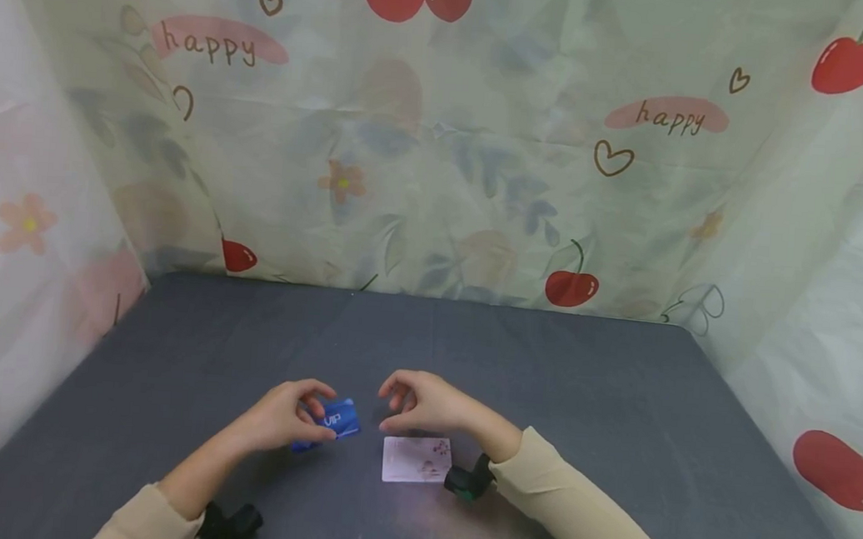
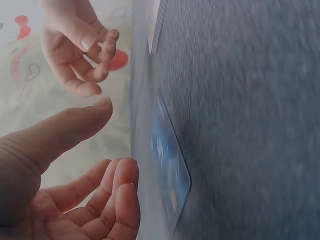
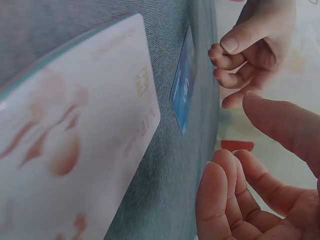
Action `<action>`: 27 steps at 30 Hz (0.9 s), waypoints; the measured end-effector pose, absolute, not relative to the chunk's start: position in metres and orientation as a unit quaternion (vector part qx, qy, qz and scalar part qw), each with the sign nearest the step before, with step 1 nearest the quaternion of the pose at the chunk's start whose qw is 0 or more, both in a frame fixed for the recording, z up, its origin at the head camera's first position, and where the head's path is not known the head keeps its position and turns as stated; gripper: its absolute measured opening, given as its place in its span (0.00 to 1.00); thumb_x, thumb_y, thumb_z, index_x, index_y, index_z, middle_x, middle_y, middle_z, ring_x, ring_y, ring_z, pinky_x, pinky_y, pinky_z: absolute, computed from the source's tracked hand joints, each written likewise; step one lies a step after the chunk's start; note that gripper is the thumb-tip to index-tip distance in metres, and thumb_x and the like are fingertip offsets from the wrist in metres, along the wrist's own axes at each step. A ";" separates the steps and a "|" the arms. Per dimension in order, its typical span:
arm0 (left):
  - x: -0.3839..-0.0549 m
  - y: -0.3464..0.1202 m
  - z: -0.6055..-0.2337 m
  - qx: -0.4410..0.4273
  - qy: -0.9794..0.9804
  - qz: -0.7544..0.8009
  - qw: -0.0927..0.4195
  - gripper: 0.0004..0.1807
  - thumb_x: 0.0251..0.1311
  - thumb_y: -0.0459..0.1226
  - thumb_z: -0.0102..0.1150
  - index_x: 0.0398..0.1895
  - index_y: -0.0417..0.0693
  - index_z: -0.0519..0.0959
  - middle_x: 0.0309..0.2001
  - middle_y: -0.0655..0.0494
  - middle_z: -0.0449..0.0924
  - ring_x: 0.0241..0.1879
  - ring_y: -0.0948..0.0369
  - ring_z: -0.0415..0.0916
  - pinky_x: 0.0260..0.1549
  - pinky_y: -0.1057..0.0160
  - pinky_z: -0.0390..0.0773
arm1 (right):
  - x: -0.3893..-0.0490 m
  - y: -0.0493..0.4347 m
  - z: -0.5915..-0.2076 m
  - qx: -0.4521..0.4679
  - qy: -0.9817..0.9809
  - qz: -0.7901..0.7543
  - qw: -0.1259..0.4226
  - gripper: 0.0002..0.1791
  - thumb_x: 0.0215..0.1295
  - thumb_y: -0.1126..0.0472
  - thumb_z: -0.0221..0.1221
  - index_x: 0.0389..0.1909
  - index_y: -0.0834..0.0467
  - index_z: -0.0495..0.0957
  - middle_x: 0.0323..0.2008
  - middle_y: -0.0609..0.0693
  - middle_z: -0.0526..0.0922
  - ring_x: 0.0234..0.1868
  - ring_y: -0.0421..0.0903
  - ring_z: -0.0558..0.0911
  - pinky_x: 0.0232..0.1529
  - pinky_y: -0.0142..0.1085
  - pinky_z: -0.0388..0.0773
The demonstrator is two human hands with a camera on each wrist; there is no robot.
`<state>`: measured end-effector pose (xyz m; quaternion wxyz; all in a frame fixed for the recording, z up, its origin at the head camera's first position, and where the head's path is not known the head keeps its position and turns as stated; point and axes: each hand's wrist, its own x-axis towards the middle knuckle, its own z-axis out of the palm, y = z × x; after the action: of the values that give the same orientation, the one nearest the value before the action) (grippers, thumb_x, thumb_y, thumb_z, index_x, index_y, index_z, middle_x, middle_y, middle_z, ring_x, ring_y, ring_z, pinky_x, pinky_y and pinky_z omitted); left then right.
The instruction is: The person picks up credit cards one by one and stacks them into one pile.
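A blue card marked VIP [image 1: 342, 418] lies flat on the dark table. My left hand [image 1: 280, 419] hovers over it, hiding part of it in the head view; the left wrist view shows a gap between thumb and fingers, with the blue card [image 2: 169, 162] apart from them. To its right lies a pale pink card [image 1: 415, 460] with a flower print and a chip [image 3: 143, 81]; its edge looks layered, like a small stack. Just beyond the pink card, my right hand [image 1: 428, 404] hangs in the air, fingers loosely bent and holding nothing.
The dark grey tabletop [image 1: 426, 344] stretches around both cards. Behind and at the sides hang pale curtains [image 1: 441, 136] printed with cherries and flowers. A black device [image 1: 469, 478] on my right wrist overlaps the pink card's right edge in the head view.
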<state>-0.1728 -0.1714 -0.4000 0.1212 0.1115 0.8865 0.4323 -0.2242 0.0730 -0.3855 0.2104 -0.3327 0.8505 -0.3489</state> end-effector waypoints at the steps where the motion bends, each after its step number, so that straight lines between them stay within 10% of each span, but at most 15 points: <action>1: -0.173 -0.174 -0.400 0.111 0.887 0.433 0.120 0.30 0.45 0.37 0.71 0.52 0.34 0.73 0.34 0.48 0.78 0.30 0.62 0.77 0.29 0.65 0.77 | -0.225 0.070 -0.385 -0.333 0.849 -0.350 0.213 0.23 0.54 0.59 0.65 0.49 0.62 0.73 0.37 0.55 0.78 0.33 0.41 0.77 0.37 0.29 0.74; 27: -0.172 -0.203 -0.414 0.076 0.922 0.363 0.109 0.31 0.36 0.38 0.75 0.45 0.34 0.74 0.27 0.52 0.73 0.27 0.61 0.67 0.29 0.64 0.66 | -0.253 0.016 -0.400 -0.299 0.856 -0.309 0.287 0.26 0.45 0.67 0.70 0.48 0.62 0.73 0.29 0.47 0.74 0.21 0.38 0.72 0.23 0.26 0.70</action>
<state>-0.1718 -0.2032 -0.4140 0.1093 0.0756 0.9223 0.3628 -0.2534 0.0157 -0.3995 0.2872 -0.2986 0.8560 -0.3092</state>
